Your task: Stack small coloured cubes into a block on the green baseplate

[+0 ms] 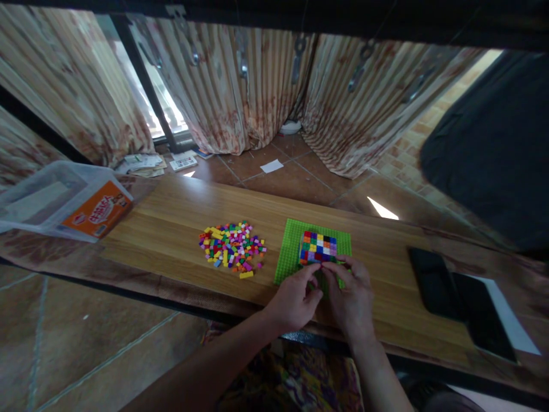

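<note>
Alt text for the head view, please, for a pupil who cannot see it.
The left hand and right hand work at the near edge of a multicoloured brick block on a green baseplate; loose bricks lie to its left.

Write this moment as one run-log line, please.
left hand, right hand: at near side of brick block; block: on green baseplate; loose bricks: beside baseplate

Baseplate [288,246]: lime green. Toy-brick build [318,246]: mixed red, yellow, blue, white, black, lilac squares. Loose brick pile [234,247]: yellow, pink, orange, green, some blue. Tabletop [377,252]: tan wood grain. Curtains [214,86]: beige, striped, rust-red blotches. Bin label [98,210]: orange, white lettering.
</note>
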